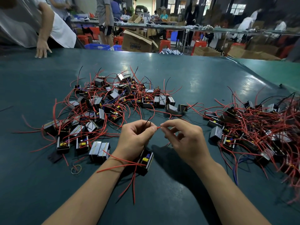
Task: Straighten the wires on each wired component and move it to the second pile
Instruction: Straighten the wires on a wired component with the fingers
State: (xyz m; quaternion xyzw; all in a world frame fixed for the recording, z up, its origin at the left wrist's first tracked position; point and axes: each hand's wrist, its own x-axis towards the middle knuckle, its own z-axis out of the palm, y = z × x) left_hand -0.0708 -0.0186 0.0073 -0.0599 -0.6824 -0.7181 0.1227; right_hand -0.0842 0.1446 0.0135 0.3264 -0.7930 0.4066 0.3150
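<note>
Fingers [155, 127] of both hands pinch red wire [158, 127] (curled tight).

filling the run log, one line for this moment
left hand: pinches red wire | right hand: pinches same wire | component: under left wrist

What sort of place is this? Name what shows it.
Probably a factory assembly hall: piles of wired components on a green worktable, long benches with workers behind, and cardboard cartons and blue crates on the floor.

Bench centre [178, 184]: bare.
Left: tangled pile [103, 108].
Right edge: second pile [259, 127].
Between: open lane.
</note>
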